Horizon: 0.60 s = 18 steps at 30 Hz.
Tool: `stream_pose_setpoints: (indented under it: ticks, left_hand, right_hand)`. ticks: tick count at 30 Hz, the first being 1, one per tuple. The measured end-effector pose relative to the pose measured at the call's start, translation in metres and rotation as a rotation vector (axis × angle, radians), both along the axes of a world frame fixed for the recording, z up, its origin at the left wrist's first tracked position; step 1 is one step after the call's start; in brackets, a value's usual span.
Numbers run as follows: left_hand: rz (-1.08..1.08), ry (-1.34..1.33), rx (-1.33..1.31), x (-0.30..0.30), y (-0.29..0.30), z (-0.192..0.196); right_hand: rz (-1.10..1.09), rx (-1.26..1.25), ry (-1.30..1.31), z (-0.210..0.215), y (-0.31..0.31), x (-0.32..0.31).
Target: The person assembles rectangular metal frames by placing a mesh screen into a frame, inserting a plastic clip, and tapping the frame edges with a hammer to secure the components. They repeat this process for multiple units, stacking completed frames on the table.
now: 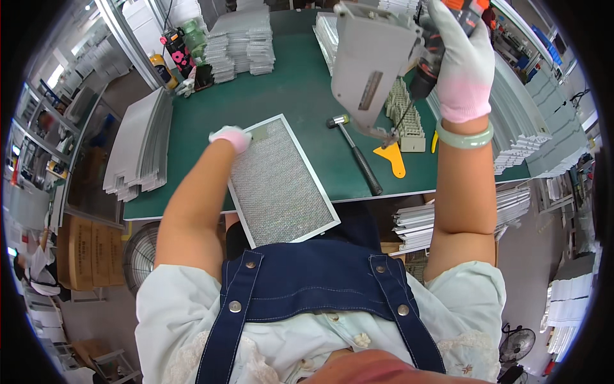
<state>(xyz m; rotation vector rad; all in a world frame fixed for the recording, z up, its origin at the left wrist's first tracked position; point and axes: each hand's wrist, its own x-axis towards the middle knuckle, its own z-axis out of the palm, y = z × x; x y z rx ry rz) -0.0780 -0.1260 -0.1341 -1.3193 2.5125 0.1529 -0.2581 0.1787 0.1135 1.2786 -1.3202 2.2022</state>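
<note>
Both hands gloved: left hand (231,137) on mesh filter (281,182), right hand (462,61) raised.

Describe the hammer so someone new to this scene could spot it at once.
On the green table, look right of the framed mesh panel that the left hand touches. The hammer lies there beside an orange scraper. It alone has a metal head and a long black handle.

One head-worn fisheye looks steeply down, close over the green worktable (281,96).
</note>
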Motion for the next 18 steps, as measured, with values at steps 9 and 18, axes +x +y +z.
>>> stream_pose_setpoints:
  ticks: [9, 18]
  left_hand:
    - [-0.489, 0.638, -0.272, 0.009, 0.011, 0.136]
    - [-0.917, 0.555, -0.066, 0.048, 0.201, 0.156]
  right_hand:
    - [-0.270, 0.141, 0.078, -0.029, 0.009, -0.061]
    - [-0.331, 0.211, 0.024, -0.047, 0.035, -0.063]
